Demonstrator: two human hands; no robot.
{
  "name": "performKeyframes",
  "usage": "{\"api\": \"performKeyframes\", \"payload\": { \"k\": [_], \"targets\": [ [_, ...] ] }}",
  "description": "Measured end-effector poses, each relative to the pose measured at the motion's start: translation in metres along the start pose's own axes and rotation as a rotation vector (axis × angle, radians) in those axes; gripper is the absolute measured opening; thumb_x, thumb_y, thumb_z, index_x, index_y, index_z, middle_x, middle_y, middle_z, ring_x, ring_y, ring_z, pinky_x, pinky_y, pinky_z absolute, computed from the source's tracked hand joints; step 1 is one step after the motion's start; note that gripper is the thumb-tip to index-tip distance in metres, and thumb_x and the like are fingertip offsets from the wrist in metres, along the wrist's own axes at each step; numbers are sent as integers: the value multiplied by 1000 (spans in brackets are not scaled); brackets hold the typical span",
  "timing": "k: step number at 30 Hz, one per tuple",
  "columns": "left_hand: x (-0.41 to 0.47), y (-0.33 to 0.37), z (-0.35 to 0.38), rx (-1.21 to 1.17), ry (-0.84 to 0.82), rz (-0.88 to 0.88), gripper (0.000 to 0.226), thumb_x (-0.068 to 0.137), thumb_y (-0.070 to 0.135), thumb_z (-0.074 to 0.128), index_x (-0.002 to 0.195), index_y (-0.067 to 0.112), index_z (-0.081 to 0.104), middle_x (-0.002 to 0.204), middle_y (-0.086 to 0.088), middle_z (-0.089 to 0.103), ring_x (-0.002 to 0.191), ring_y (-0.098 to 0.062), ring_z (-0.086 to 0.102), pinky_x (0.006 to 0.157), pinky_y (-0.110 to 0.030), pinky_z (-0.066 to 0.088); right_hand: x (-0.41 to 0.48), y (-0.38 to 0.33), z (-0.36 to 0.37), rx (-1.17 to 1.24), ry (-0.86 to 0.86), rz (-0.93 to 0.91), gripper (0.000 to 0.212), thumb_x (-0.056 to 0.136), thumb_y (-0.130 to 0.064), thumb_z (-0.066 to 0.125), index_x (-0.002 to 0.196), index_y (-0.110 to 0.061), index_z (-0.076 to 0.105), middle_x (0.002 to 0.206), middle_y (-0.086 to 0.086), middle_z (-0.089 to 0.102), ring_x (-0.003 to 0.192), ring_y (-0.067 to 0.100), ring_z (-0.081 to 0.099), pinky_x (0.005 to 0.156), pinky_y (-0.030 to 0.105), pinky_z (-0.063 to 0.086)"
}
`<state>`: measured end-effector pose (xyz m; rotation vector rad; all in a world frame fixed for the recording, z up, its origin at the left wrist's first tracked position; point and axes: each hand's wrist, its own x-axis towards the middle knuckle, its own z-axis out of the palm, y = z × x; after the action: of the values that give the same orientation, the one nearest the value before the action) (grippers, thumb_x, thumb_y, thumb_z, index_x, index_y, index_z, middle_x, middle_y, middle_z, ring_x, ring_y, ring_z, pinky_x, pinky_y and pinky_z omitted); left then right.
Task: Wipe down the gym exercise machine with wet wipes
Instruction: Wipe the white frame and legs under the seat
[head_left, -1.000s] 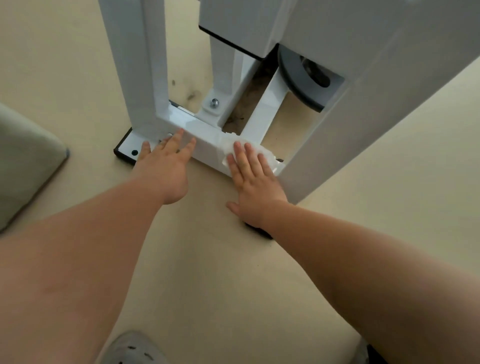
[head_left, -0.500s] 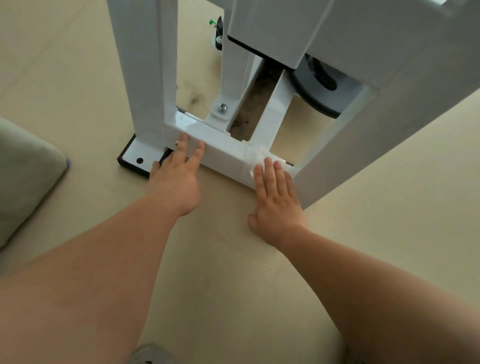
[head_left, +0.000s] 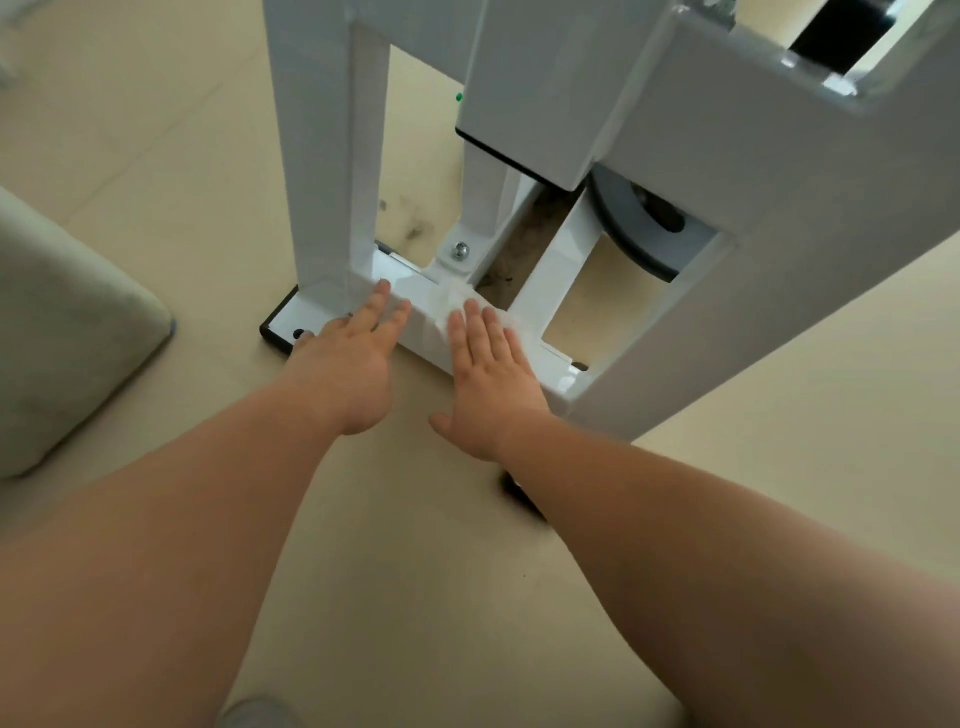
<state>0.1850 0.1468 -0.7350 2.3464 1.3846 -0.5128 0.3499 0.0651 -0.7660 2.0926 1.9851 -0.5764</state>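
The white steel gym machine (head_left: 727, 218) stands on a beige floor, with two uprights joined by a low crossbar (head_left: 410, 291). My right hand (head_left: 493, 379) lies flat with straight fingers on a white wet wipe (head_left: 457, 304), pressing it onto the crossbar's top near the middle. My left hand (head_left: 348, 364) rests flat with straight fingers on the crossbar's left end, by the foot of the left upright (head_left: 327, 156). It holds nothing.
A grey weight disc (head_left: 639, 234) hangs behind the right upright. A bolt (head_left: 460, 252) fixes an inner post to the base. A black-edged foot plate (head_left: 283, 325) sticks out at left. A pale cushion (head_left: 62, 332) sits far left. Dirt marks the floor inside the frame.
My right hand has slid the wipe leftwards along the crossbar toward my left hand. My left hand has stayed at the bar's left end. The camera has shifted.
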Motion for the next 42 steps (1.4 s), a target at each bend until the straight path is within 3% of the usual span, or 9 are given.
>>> {"api": "performKeyframes", "payload": {
  "k": [7, 10, 16, 21, 24, 27, 33, 37, 42],
  "targets": [
    [16, 17, 5, -77, -71, 44, 95, 89, 6, 46, 160, 33, -10, 164, 15, -28, 146, -28, 31, 111, -49, 38, -6, 8, 8, 132, 6, 227, 114, 92, -74, 43, 159, -9, -23, 165, 12, -33, 153, 30, -29, 128, 47, -10],
    [14, 2, 9, -57, 5, 21, 93, 91, 10, 50, 161, 34, -7, 165, 14, -25, 142, -29, 33, 108, -48, 39, 19, -2, 1, 60, 17, 73, 116, 90, -75, 47, 160, -11, -21, 167, 10, -29, 155, 29, -27, 128, 47, -8],
    [17, -49, 6, -65, 84, -203, 87, 92, 15, 49, 161, 30, -2, 166, 9, -26, 137, -36, 37, 104, -52, 40, 67, -15, -10, -228, 89, -303, 118, 90, -68, 55, 160, -12, -23, 167, 11, -30, 156, 29, -23, 129, 47, -2],
    [32, -62, 0, -196, 34, -161, 93, 90, 9, 46, 160, 32, -10, 163, 22, -27, 137, -33, 41, 106, -49, 43, 54, 19, -13, -578, 92, -532, 98, 94, -48, 45, 162, -8, -13, 168, 14, -26, 155, 32, -24, 129, 48, -1],
    [35, -54, 2, -297, 8, -130, 94, 89, 2, 41, 160, 31, -14, 161, 23, -30, 115, -31, 55, 91, -46, 51, 21, 48, -13, -715, 55, -597, 82, 97, -35, 36, 163, -4, -2, 169, 19, -14, 156, 36, -17, 128, 50, 1],
    [34, -57, 7, -328, 14, -110, 95, 89, -2, 39, 159, 32, -15, 161, 24, -31, 100, -31, 56, 75, -43, 50, 5, 64, -6, -933, 4, -669, 76, 100, -32, 31, 162, 1, 2, 168, 25, -9, 157, 39, -13, 128, 52, -7],
    [34, -81, 12, -315, 5, -135, 96, 88, 2, 44, 160, 38, -9, 162, 25, -25, 139, -33, 42, 107, -49, 43, 75, -6, -6, -1189, 49, -705, 79, 102, -44, 21, 161, -1, -9, 170, 19, -12, 158, 31, -13, 119, 53, -21],
    [31, -82, 14, -294, -40, -97, 96, 89, 4, 44, 158, 43, -11, 162, 25, -24, 143, -29, 39, 105, -48, 45, 82, -19, -13, -1279, 39, -663, 79, 103, -47, 20, 161, -2, -10, 170, 17, -13, 158, 30, -15, 123, 51, -17],
    [28, -61, 7, -209, -64, -35, 95, 90, 2, 38, 157, 42, -16, 162, 22, -28, 120, -31, 48, 89, -40, 45, 17, 44, -2, -1180, -57, -637, 100, 99, -70, 23, 158, 0, -16, 168, 19, -19, 156, 29, -19, 118, 51, -28]
  ]
}}
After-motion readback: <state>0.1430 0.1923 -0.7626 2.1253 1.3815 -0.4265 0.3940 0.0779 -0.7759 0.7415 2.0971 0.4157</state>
